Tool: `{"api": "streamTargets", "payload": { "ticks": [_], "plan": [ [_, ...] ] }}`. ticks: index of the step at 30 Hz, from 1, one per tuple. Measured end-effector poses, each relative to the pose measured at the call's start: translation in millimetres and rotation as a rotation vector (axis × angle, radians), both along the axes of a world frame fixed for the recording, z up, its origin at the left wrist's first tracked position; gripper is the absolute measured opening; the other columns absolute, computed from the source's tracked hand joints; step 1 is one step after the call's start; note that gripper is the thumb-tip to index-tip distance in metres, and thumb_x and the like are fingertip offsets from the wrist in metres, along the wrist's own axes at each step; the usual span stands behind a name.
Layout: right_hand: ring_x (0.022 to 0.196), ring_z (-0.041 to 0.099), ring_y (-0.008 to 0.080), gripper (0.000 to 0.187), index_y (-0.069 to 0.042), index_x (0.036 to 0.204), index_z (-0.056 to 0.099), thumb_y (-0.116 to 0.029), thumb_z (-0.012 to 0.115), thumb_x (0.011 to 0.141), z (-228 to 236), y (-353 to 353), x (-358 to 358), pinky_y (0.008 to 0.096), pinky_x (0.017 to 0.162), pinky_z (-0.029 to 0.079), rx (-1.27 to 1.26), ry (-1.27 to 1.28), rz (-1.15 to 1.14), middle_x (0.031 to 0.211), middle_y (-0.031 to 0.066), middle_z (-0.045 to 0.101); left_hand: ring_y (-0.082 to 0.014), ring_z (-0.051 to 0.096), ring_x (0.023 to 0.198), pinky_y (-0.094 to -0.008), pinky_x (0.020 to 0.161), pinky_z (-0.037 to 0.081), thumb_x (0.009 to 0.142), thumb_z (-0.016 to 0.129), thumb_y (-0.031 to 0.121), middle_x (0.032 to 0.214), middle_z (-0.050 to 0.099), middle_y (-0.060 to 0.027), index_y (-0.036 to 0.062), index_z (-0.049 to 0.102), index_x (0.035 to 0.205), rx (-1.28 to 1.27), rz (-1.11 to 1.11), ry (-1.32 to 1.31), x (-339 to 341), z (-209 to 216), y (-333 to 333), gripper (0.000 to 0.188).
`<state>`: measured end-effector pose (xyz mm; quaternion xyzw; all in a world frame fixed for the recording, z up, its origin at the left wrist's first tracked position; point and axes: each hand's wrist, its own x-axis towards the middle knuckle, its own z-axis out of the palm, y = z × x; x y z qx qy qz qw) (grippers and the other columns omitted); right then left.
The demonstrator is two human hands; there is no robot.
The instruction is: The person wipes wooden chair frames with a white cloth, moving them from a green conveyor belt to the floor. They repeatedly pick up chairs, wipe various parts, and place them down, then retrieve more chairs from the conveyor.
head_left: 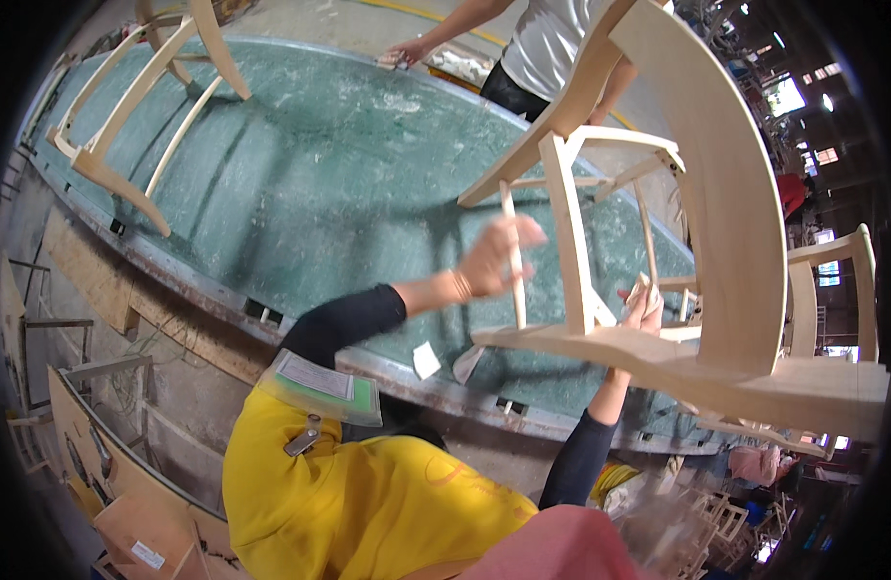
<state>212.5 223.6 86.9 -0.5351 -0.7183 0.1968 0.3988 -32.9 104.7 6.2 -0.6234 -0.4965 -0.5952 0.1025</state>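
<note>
Both hands are at a bare wooden chair [740, 242] that rests on the green worktop [339, 145]

The chair is at the right, its broad curved panel rising toward the top; the left hand [494, 256] is at a thin upright rung [519, 302] on its near side, the fingers blurred and seemingly apart, and whether they grip the rung I cannot tell. The right hand [643, 314], among the chair's parts, has its fingers clamped on a pale folded pad [642, 288]. Two white scraps, one squarish [426, 361] and one narrower [468, 364], lie near the worktop's near edge. Another chair frame [139, 92] is at the left end, and across the worktop a co-worker's hand [407, 52] is at the far edge
</note>
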Motion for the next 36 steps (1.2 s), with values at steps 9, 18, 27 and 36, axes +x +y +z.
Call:
{"api": "streamTargets", "payload": {
  "ticks": [9,18,27,36],
  "plan": [
    [0.077,0.065,0.0172,0.030,-0.011,0.112,0.060,-0.031,0.044,0.098,23.1,-12.9,-12.6,0.0321,0.071,0.047,-0.097,-0.070,-0.012,0.084,0.0021,0.071,-0.0220,0.067,0.094,-0.0402,0.087,0.049,0.085,0.048,0.009,0.108,0.067,-0.0150,0.0158,0.028,0.148,-1.334,0.624,-0.022,-265.2,7.2,153.6,0.066],
    [0.077,0.063,0.0168,0.024,-0.007,0.110,0.058,-0.024,0.045,0.098,17.2,-9.1,-12.5,0.0316,0.073,0.047,-0.116,-0.001,-0.003,0.082,0.0061,0.069,-0.0150,0.070,0.067,-0.0327,0.072,0.054,0.087,0.050,0.007,0.091,0.071,-0.0028,0.0187,0.031,0.146,-1.449,0.647,-0.137,-286.4,3.0,202.9,0.063],
    [0.077,0.064,0.0157,0.023,-0.006,0.110,0.058,-0.022,0.047,0.097,8.2,-5.7,-9.6,0.0301,0.072,0.047,-0.061,0.037,0.006,0.081,0.0070,0.069,-0.0156,0.071,0.079,-0.0336,0.078,0.052,0.085,0.056,0.009,0.092,0.072,-0.0021,0.0180,0.040,0.140,-1.444,0.652,-0.128,-284.0,5.8,214.4,0.058],
    [0.079,0.064,0.0163,0.024,-0.007,0.109,0.058,-0.022,0.044,0.098,15.3,-8.3,-12.8,0.0313,0.074,0.047,-0.098,0.008,0.013,0.082,0.0069,0.069,-0.0160,0.071,0.073,-0.0337,0.075,0.053,0.086,0.054,0.009,0.093,0.072,-0.0037,0.0139,0.050,0.132,-1.483,0.600,-0.115,-287.6,1.2,191.1,0.047]
  ]
}}
